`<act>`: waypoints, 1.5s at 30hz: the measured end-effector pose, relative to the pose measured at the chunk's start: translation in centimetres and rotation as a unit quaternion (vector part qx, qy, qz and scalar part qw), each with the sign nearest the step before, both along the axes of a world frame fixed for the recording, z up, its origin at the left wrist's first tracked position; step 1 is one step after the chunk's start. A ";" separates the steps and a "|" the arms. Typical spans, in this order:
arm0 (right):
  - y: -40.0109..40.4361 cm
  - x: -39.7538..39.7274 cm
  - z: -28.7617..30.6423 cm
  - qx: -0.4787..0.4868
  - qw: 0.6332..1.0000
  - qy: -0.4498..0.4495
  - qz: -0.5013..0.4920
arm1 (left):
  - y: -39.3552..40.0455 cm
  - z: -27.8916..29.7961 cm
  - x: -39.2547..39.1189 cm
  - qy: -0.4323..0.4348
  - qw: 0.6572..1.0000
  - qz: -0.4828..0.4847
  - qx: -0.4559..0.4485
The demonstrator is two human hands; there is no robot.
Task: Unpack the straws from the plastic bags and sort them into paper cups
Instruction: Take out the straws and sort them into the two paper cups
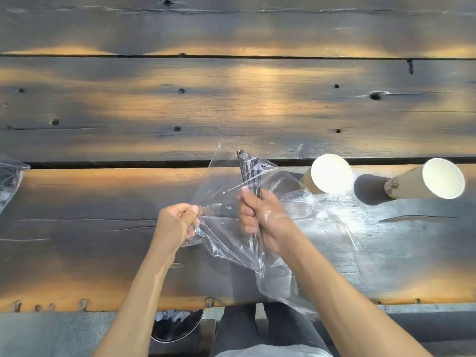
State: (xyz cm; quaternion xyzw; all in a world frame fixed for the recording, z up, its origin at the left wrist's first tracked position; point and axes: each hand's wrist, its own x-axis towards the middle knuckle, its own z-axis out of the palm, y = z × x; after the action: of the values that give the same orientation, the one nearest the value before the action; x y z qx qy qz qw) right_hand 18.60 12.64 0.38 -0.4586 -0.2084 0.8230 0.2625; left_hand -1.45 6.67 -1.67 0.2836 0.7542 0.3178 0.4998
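A clear, crumpled plastic bag (278, 202) hangs over the near plank of the wooden table. My right hand (260, 217) is inside the bag, fingers closed round a bundle of dark straws (248, 173) that stands nearly upright. My left hand (177, 220) pinches the bag's left edge between thumb and fingers. Two paper cups stand to the right of the bag, one close to it (329, 173) and one further right (435, 179). Both cups look empty inside.
Another clear plastic bag (10, 179) lies at the far left edge of the table. The table (103, 240) is made of dark wooden planks with gaps between them. Its near edge runs just above my knees, with a dark round object on the floor below.
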 end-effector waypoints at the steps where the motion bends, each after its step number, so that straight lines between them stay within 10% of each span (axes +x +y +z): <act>1: 0.1 -0.4 0.1 0.000 1.000 0.008 -0.014 | 0.0 0.2 0.0 -0.023 1.000 0.012 -0.006; 5: 0.9 -0.7 -0.5 -0.032 0.996 0.052 -0.061 | -0.5 1.2 -0.8 -0.159 0.985 -0.007 -0.073; 22: 2.3 -0.2 -0.9 -0.139 0.981 0.130 -0.022 | 0.8 -0.8 -5.3 -0.044 0.978 0.201 0.033; 37: 0.2 -0.5 -0.4 0.023 0.960 -0.099 0.259 | 4.6 -1.1 -3.7 -0.002 0.964 0.255 0.076; 43: -2.3 -2.0 1.1 -0.091 0.963 0.210 0.142 | 5.2 -2.0 -4.3 0.022 0.954 0.294 0.063; 45: -2.2 -2.7 2.2 -0.099 0.972 0.174 0.123 | 4.9 -2.6 -4.6 0.036 0.952 0.300 0.056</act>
State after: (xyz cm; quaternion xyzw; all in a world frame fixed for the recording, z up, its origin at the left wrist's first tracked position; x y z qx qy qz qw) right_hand 15.90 10.40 2.63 -0.3033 -0.1318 0.9327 0.1442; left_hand -6.07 11.55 -4.26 0.0833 0.8031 0.4843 0.3370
